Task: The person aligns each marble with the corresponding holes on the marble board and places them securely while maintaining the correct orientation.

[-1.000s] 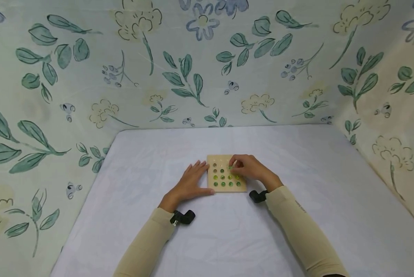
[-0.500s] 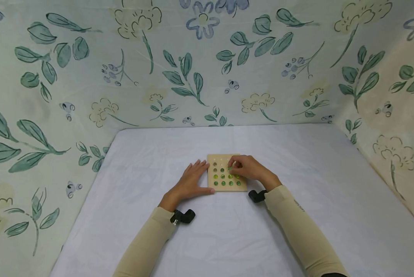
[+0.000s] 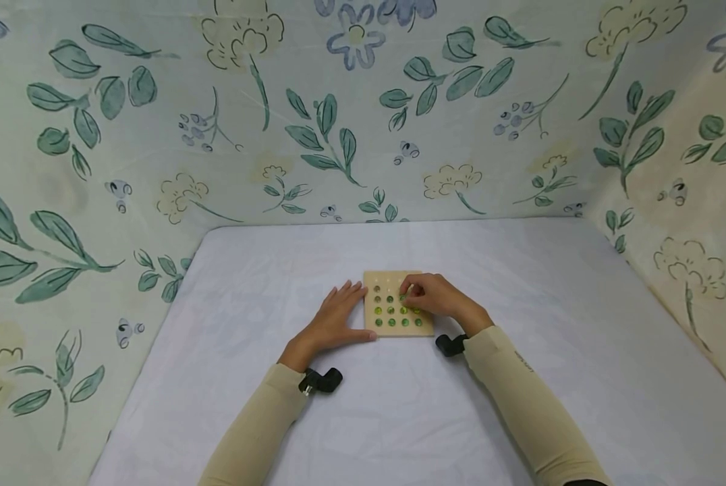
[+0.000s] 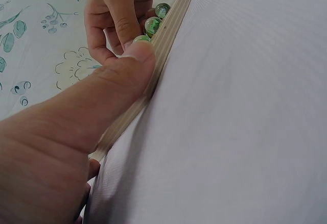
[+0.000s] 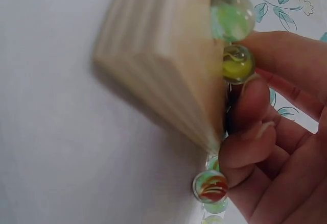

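Observation:
A square wooden board (image 3: 426,331) lies on the table with rows of green and yellow glass marbles (image 3: 391,322) set in it. My left hand (image 3: 329,324) rests at its left side, fingers stretched along that edge and thumb (image 4: 135,63) against the near edge. Over the board's right half, my right hand (image 3: 437,295) bends down with thumb and index finger pinched together at a greenish marble (image 3: 402,297), mostly hidden by the fingers. Close up, a yellow-swirled marble (image 5: 238,65) sits by the right fingertips. A red-striped marble (image 5: 211,187) shows beside the curled fingers.
A white cloth (image 3: 266,270) covers the table, and flower-patterned fabric (image 3: 351,135) hangs behind and at both sides. Each wrist carries a black camera, such as the left one (image 3: 323,381). The farthest row of the board shows pale hollows (image 3: 377,280).
The right fingertips have shifted very slightly and stay over the same part of the board. The left hand keeps its place on the edge.

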The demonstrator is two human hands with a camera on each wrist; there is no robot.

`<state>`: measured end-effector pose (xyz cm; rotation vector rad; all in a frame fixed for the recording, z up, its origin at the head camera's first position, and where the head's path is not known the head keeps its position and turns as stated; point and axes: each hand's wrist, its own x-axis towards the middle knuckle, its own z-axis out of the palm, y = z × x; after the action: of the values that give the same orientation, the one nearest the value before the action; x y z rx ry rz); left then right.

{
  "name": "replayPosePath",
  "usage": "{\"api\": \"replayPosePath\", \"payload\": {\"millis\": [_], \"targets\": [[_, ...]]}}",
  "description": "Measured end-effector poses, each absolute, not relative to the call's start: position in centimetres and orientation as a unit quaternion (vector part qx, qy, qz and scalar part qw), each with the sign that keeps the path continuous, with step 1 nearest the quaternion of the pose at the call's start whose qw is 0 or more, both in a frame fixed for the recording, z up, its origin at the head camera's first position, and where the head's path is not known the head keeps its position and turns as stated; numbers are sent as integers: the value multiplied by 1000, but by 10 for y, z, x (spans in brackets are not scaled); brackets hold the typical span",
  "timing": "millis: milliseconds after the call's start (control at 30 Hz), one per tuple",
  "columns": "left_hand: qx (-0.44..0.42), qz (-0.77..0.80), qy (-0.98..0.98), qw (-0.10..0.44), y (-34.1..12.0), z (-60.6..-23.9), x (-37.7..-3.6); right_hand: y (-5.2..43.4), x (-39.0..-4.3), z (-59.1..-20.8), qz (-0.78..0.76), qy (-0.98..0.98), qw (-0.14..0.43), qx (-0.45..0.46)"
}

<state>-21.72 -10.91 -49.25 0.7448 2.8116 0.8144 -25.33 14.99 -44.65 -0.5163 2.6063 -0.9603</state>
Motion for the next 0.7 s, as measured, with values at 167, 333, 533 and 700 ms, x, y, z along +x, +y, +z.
{"api": "replayPosePath", "payload": {"millis": [167,333,533,700], "targets": [[249,268,929,60,-109,-493,-218,149,-252,-445,-339,910,155,-181],[248,264,930,60,-110,-494,-218,148,-252,-446,-337,912,151,-180],[251,264,929,61,-110,-494,-218,148,-252,-447,-338,911,150,-180],[252,268,928,60,-110,-493,-217,149,-252,-447,-338,912,147,-183]]}}
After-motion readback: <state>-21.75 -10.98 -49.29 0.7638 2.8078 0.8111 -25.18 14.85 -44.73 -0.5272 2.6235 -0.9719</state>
